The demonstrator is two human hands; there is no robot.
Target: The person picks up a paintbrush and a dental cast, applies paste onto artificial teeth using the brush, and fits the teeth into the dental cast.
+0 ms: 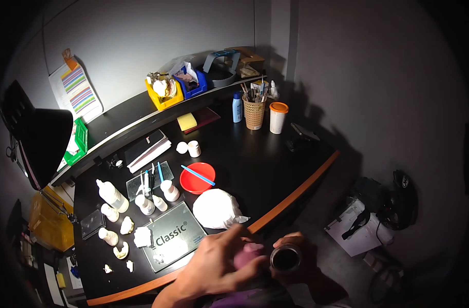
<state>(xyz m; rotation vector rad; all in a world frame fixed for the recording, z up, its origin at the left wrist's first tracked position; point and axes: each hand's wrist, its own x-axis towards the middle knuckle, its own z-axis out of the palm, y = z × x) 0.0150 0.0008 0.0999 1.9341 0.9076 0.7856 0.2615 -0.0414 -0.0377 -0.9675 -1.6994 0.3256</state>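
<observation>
My left hand (214, 264) is curled, thumb and fingers around a mauve-pink rounded thing (249, 253) in front of my body. What kind of thing it is I cannot make out. Just to its right, my right hand (303, 251) grips a small round jar (285, 258), its dark mouth facing up inside a shiny rim. Both hands are past the near edge of the table. Closest to them on the tabletop lie a white rounded bundle (217, 209) and a glass-like slab (176, 237) with lettering.
A red bowl (193, 185) with a blue stick (199, 176) across it stands beyond the bundle. White bottles (112, 196) and tooth-model pieces (121, 251) are at left. A brush holder (254, 114) and orange-lidded tub (278, 119) stand at the back; a lamp (49, 138) hangs left.
</observation>
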